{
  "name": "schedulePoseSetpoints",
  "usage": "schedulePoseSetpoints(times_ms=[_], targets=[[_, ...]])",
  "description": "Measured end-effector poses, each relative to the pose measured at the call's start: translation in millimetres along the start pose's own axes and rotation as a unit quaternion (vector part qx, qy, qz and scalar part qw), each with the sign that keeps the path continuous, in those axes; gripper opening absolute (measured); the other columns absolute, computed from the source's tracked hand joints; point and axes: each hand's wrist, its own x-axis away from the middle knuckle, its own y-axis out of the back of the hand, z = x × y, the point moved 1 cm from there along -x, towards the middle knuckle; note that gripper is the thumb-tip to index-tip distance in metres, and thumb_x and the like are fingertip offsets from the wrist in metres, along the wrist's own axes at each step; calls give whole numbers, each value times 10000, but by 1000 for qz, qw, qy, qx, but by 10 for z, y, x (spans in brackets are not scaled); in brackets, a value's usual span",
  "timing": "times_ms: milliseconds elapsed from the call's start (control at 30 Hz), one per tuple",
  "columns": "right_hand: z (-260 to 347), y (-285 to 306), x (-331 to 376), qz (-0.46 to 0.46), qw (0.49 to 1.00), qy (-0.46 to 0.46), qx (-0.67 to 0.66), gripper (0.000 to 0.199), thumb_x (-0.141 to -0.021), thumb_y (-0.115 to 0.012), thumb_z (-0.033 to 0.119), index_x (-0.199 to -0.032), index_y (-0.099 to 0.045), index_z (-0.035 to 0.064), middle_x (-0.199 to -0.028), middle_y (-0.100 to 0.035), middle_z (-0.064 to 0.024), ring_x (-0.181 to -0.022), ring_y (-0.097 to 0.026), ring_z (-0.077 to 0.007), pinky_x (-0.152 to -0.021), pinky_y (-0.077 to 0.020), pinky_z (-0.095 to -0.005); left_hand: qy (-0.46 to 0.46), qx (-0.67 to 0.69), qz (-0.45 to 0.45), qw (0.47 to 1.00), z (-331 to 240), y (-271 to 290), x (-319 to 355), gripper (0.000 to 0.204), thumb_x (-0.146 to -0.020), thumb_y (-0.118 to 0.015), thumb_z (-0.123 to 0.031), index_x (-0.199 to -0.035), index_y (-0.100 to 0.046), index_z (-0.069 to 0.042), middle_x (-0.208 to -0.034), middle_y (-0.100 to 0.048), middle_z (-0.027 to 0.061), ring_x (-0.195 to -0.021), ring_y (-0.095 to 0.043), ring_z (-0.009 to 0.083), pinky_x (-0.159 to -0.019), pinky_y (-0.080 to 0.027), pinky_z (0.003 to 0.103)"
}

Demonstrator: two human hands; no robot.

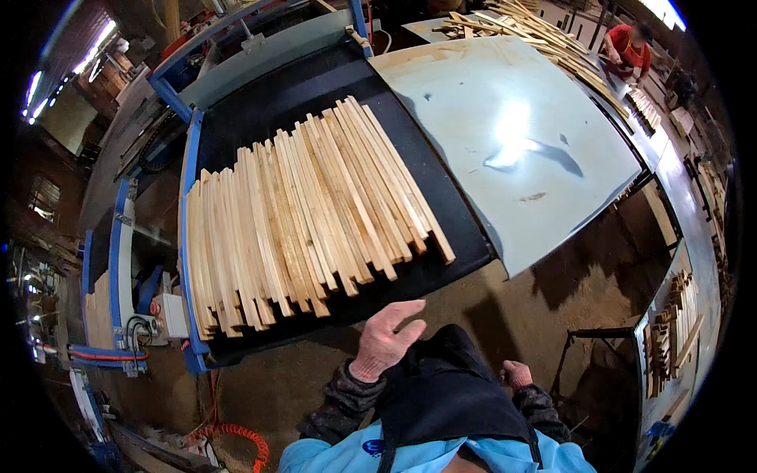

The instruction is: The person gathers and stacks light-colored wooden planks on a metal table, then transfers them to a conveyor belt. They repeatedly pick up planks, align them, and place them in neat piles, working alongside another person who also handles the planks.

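A row of long, narrow wooden strips [307, 213] lies side by side on a black conveyor belt [288, 83], their near ends uneven. My left hand [388, 340], in a pale pinkish knit glove, hovers just off the belt's near edge, close to the strip ends. Its thumb stands apart from the fingers and nothing is between them. Down by my right side hangs my right hand [516, 374], gloved the same way. Its fingers look curled in, with no object showing in them.
Right of the belt is a pale metal-topped table [505, 158], with a pile of strips [544, 43] behind it. A person in red [627, 54] works at the far right. More strips [674, 335] lie on a right-hand bench. A coiled orange hose [244, 433] hangs at lower left.
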Motion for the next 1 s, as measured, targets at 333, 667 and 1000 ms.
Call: schedulePoseSetpoints(times_ms=[333,667,1000], targets=[[-840,1889,-2,-11,980,151,127,284,-1013,-601,208,-771,-539,73,-658,-498,-89,-547,-510,-255,-525,-413,-449,44,17,205,978,-359,-2354,48,475,-996,-753,-285,-1415,-684,-72,-1384,-702,151,-1291,-669,284,-1106,-518,379],[-871,2597,-311,-84,993,29,-81,299,-1045,-602,268,-819,-601,73,-691,-562,-71,-563,-525,-236,-528,-418,-441,6,-40,334,942,-602,-3675,-393,503,-978,-711,-313,-1399,-682,-38,-1361,-710,189,-1261,-681,347,-1081,-535,418],[-278,2724,-317,-115,992,7,-49,335,-1051,-658,293,-982,-715,-29,-805,-687,-112,-666,-633,-245,-620,-507,-427,-15,-65,444,894,-582,-4708,-1315,513,-989,-692,-351,-1397,-683,-39,-1383,-709,177,-1295,-669,318,-1127,-506,408]])
